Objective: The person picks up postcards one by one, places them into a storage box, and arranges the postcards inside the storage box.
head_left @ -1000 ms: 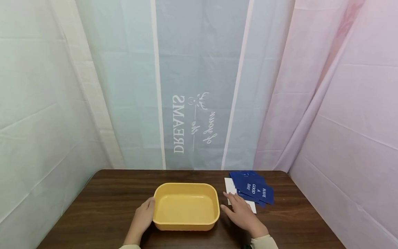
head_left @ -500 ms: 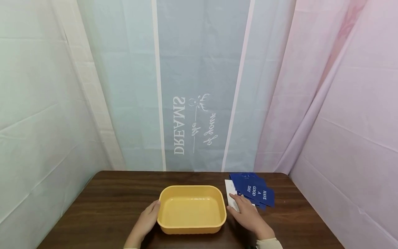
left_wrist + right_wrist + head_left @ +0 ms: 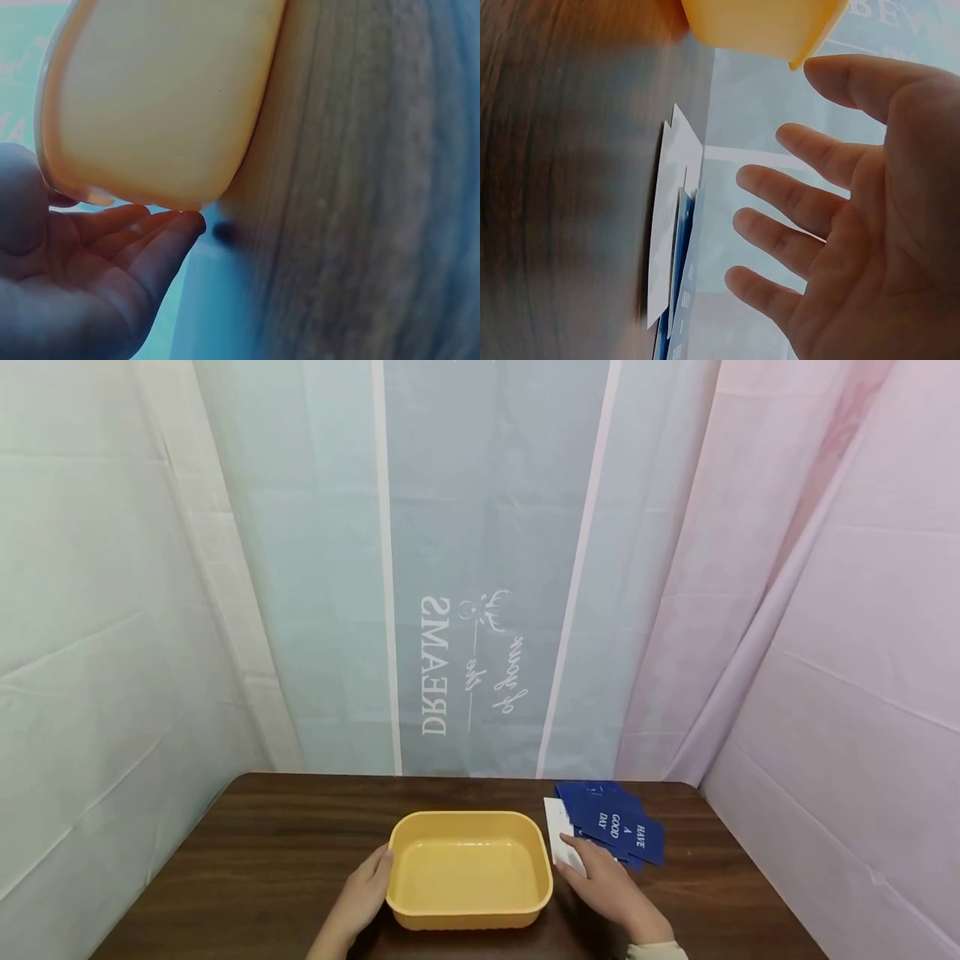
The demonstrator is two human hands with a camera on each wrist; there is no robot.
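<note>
In the head view a yellow rectangular plastic tray (image 3: pixel 469 922) sits on the dark wooden table. My left hand (image 3: pixel 358 893) is at its left end; in the left wrist view the fingers (image 3: pixel 161 244) lie fairly straight against the outer wall. My right hand (image 3: pixel 609 887) hovers right of the tray, over the near part of the cards. The right wrist view shows its fingers (image 3: pixel 787 195) spread and holding nothing, with the thumb tip close to the tray's rim; contact there is unclear. Several blue cards (image 3: pixel 618 827) with white lettering overlap white cards (image 3: pixel 557 827).
The dark wood-grain table (image 3: pixel 247 868) ends at a far edge against a grey-blue curtain (image 3: pixel 480 527) with printed lettering. Pale fabric walls stand at left (image 3: pixel 112 610) and right (image 3: pixel 847 652). The cards lie near the table's far right corner.
The tray has slid right, towards the cards, with my left hand following at its left end. My right hand has shifted slightly right and nearer. The cards look unmoved.
</note>
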